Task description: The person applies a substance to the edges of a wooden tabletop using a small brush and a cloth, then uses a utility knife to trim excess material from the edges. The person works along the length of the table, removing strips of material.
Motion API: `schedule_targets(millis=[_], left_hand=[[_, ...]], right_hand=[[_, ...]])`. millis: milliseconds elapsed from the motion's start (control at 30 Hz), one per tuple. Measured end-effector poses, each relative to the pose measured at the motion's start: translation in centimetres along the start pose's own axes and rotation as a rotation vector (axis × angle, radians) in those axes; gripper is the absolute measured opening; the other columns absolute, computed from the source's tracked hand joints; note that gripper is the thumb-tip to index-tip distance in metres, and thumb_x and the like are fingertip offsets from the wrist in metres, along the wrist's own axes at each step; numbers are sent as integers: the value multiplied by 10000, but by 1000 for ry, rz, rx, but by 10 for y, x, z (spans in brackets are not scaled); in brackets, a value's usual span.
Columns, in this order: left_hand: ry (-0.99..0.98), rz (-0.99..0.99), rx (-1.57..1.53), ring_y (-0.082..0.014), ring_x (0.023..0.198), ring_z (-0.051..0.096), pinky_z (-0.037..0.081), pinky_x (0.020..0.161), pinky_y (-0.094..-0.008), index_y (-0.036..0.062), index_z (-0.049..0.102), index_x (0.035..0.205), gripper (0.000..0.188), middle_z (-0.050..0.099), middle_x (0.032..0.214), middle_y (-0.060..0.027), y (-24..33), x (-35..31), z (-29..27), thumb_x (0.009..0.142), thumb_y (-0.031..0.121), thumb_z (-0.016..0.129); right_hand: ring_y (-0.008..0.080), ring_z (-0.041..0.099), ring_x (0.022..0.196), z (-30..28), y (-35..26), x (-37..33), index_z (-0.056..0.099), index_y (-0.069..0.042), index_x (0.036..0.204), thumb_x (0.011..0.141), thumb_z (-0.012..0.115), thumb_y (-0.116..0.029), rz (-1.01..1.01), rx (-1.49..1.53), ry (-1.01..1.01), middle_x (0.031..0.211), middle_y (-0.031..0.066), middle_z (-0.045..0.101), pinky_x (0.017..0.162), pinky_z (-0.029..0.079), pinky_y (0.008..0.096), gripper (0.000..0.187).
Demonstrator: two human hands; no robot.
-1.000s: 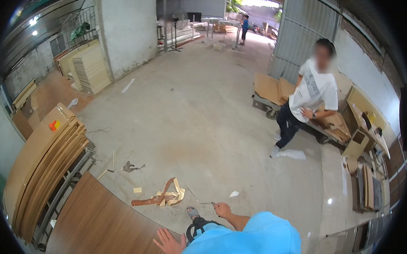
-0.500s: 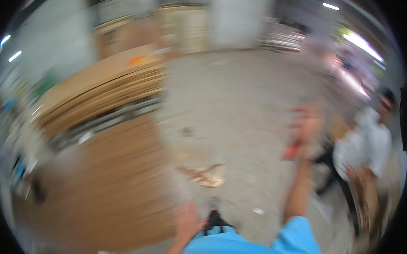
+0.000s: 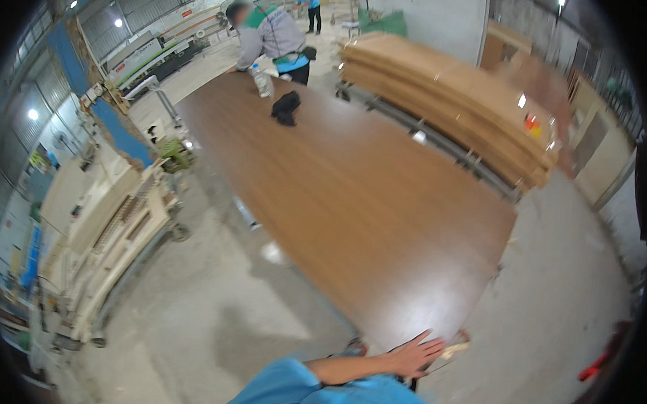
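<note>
My left hand (image 3: 415, 355) lies flat on the near end of a long brown wood-grain panel (image 3: 382, 221), fingers stretched out. The panel stretches away from me to the far left. At the dim lower right rim, my right hand (image 3: 620, 339) shows only darkly, with a red object (image 3: 591, 371) in it. That object's kind cannot be made out. On the panel's far half sit a black cloth-like bundle (image 3: 286, 108) and a clear plastic bottle (image 3: 262, 82).
A co-worker (image 3: 277, 38) leans at the panel's far end. Stacked brown boards (image 3: 449, 99) lie on a low rack to the right. A wheeled cart with pale wooden pieces (image 3: 116, 240) stands left. Another person (image 3: 308, 8) is farther back.
My view has swung left, bringing the whole panel ahead of me. The left hand now rests on the panel's near end. My right hand has shifted to the lower right rim.
</note>
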State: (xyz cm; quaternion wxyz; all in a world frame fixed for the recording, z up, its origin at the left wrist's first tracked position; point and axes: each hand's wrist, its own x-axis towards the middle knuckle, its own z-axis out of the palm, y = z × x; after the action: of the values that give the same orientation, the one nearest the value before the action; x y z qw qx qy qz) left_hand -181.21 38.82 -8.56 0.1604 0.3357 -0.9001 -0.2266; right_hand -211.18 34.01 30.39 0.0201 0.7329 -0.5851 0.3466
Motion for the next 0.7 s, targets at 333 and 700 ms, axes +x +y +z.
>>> schedule_targets(millis=[333, 700], left_hand=[[219, -51, 221, -314, 1454, 346, 232, 1174, -597, 101, 533, 1422, 662, 434, 1527, -149, -30, 55, -19, 879, 476, 593], [156, -482, 470, -331, 1498, 261, 168, 1207, -568, 139, 451, 1499, 625, 349, 1591, -158, -127, 168, -100, 961, 447, 536]], right_hand=[[69, 485, 539, 187, 51, -50, 644, 0, 1228, 895, 512, 15, 401, 537, -101, 786, 37, 668, 483, 418, 249, 358], [284, 660, 645, 324, 161, -28, 674, -38, 1194, 932, 582, -51, 304, 587, -239, 767, 150, 690, 603, 524, 372, 278]])
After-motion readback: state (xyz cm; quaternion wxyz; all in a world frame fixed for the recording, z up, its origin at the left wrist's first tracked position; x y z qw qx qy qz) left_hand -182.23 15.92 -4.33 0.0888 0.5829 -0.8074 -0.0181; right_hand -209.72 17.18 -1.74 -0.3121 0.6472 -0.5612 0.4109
